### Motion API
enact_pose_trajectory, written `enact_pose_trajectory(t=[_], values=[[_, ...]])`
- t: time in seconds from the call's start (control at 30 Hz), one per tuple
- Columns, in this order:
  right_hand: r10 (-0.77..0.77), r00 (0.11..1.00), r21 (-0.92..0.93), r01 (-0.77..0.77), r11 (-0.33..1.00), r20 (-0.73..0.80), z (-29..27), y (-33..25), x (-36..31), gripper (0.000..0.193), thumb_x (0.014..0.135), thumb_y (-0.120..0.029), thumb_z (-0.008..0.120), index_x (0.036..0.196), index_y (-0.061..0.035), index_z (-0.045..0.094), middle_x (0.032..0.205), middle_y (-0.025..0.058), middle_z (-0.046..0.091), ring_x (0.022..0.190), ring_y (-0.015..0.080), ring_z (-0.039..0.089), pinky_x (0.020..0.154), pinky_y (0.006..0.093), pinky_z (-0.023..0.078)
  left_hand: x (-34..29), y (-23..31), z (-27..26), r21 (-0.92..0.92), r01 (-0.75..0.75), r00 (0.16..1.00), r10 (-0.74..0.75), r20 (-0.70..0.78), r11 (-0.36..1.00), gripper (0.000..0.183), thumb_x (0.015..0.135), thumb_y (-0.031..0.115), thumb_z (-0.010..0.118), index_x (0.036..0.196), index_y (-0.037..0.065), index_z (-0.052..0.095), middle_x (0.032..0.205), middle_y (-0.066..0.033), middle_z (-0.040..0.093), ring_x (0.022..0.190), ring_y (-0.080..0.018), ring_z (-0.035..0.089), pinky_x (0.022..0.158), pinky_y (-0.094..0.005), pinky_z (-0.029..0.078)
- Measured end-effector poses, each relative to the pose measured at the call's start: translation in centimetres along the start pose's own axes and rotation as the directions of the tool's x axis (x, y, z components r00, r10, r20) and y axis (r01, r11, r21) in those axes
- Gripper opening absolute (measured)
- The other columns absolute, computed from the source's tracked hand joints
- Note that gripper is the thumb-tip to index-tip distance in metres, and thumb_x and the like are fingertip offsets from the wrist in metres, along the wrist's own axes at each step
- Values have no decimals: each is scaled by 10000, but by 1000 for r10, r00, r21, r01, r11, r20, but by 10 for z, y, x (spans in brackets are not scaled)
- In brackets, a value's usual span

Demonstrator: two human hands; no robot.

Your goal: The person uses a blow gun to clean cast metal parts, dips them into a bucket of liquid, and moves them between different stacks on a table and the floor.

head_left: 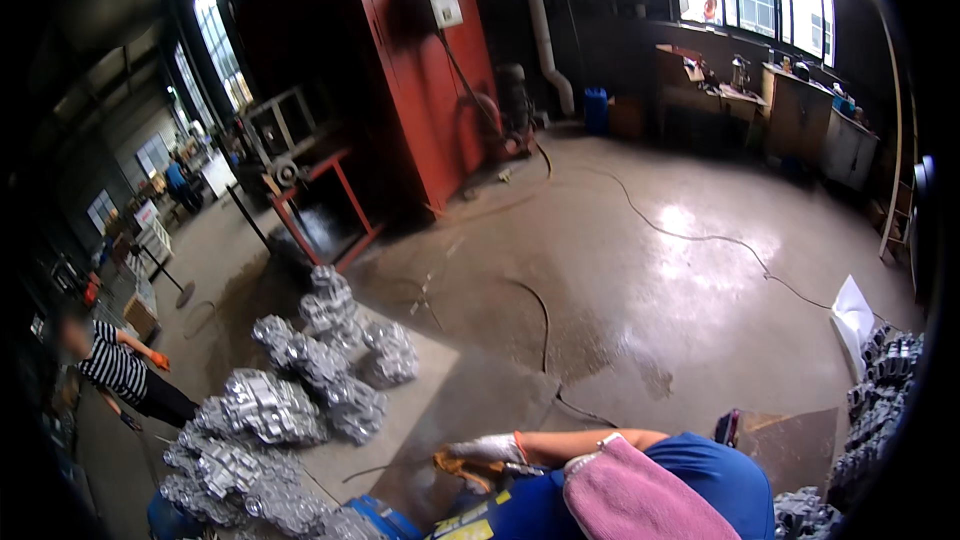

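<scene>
My right arm reaches leftward across the lower edge from a blue sleeve. My right hand (480,452) wears a white knit glove with an orange-brown palm. Its fingers curl inward close to my blue and yellow clothing (500,518); what lies within them, if anything, I cannot make out. My left hand does not show. A pink towel (635,495) drapes over my shoulder area. Left of the hand, silver metal castings (270,405) stand in stacked heaps on a pale board (420,348). A blue object (385,518) shows beside the nearest castings.
More castings (885,390) are stacked at the right edge, beside a white sheet (852,315). A cable (690,237) crosses the concrete floor. At far left stands a co-worker (125,365) in a striped shirt and orange glove. A red machine cabinet (430,80) rises behind.
</scene>
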State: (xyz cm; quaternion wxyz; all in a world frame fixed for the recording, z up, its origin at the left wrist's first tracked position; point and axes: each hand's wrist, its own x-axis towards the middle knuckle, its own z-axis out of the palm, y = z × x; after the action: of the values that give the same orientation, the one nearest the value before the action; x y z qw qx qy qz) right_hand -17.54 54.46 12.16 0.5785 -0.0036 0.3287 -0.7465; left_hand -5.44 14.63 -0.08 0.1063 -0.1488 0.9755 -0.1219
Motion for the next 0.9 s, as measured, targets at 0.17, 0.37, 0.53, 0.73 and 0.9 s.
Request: enact_pose_trajectory(t=[0.17, 0.37, 0.53, 0.73, 0.9], values=[[-137, 981, -65, 129, 990, -135, -1, 5, -20, 371, 948, -446, 536, 1111, -120, 609, 870, 0, 643, 599, 118, 603, 515, 245, 495, 27, 45, -16, 22, -114, 993, 114, 29, 993, 302, 826, 332, 601, 1029, 129, 695, 1001, -87, 702, 914, -243, 667, 807, -435, 493], [-44, 997, -21, 43, 999, -63, -22, 6, -36, 378, 935, -465, 542, 1054, -115, 621, 808, 6, 635, 620, 128, 599, 551, 269, 502, 36, 69, -28, 48, -172, 984, 169, 61, 984, 277, 847, 316, 569, 1018, 143, 703, 1006, -74, 705, 926, -231, 668, 797, -434, 495], [-108, 993, -27, 107, 994, -38, -13, 4, -42, 410, 920, -495, 552, 1016, -103, 622, 767, 29, 645, 558, 163, 621, 491, 287, 517, 27, 45, -11, 101, -162, 984, 153, 96, 982, 265, 865, 302, 542, 1009, 154, 709, 1009, -64, 707, 936, -221, 670, 790, -433, 497], [-13, 997, -15, 12, 1000, -80, -39, 19, -29, 440, 922, -519, 520, 966, -90, 608, 683, 70, 619, 548, 197, 625, 497, 311, 530, 1, -39, 46, 310, -207, 966, 145, 213, 928, 262, 886, 286, 511, 998, 168, 717, 1014, -52, 710, 948, -209, 672, 780, -432, 499], [-31, 996, -24, 29, 999, -80, -33, 23, -20, 442, 922, -519, 517, 954, -84, 595, 686, 71, 619, 548, 196, 627, 494, 312, 527, -22, -94, 91, 458, -252, 942, 107, 319, 852, 264, 898, 277, 496, 996, 173, 718, 1017, -49, 711, 955, -205, 672, 776, -430, 501]])
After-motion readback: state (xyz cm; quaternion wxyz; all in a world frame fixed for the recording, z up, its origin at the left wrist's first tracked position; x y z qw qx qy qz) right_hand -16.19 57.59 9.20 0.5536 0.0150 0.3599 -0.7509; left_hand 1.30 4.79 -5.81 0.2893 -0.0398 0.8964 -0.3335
